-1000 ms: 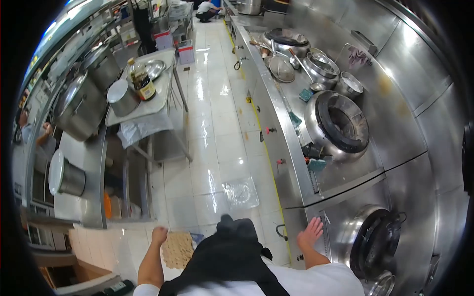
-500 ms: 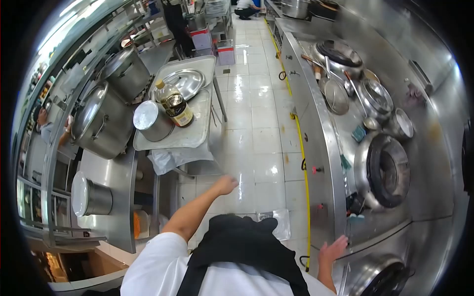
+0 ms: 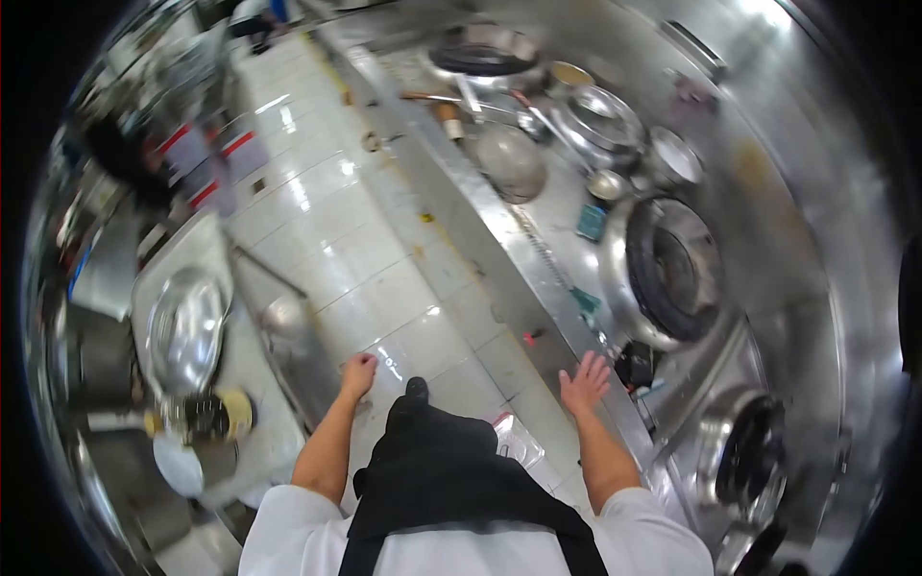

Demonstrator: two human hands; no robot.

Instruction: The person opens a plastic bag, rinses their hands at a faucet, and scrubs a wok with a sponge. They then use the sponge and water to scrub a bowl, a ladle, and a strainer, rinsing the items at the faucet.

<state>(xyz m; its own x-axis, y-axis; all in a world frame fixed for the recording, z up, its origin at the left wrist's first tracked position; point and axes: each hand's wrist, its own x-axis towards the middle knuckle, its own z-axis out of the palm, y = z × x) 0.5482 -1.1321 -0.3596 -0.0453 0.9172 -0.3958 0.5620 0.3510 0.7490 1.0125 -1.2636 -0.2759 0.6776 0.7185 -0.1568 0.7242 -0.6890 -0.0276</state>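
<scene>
At far left, a silver platter (image 3: 187, 331), a bottle (image 3: 236, 414) with a yellow label and a pale-topped pot (image 3: 180, 468) sit close together on a white worktop (image 3: 272, 422), the bottle between the other two. Just right of that worktop, the left hand (image 3: 359, 374) hangs over the tiled floor (image 3: 346, 254), its grip pressed together with the fingers curled into a fist. A black shoe (image 3: 417, 389) shows beyond the black apron (image 3: 432, 470). Farther right, the right hand (image 3: 586, 382) has its grip spread, fingers fanned, by the front edge of a steel worktop (image 3: 557, 240); whether it touches cannot be told. On that worktop lie a round strainer (image 3: 511, 163), a small green tool (image 3: 584, 300), a teal pad (image 3: 592, 222) and a ladle (image 3: 607, 184), with a black-ringed burner (image 3: 653, 264) rightward of them
</scene>
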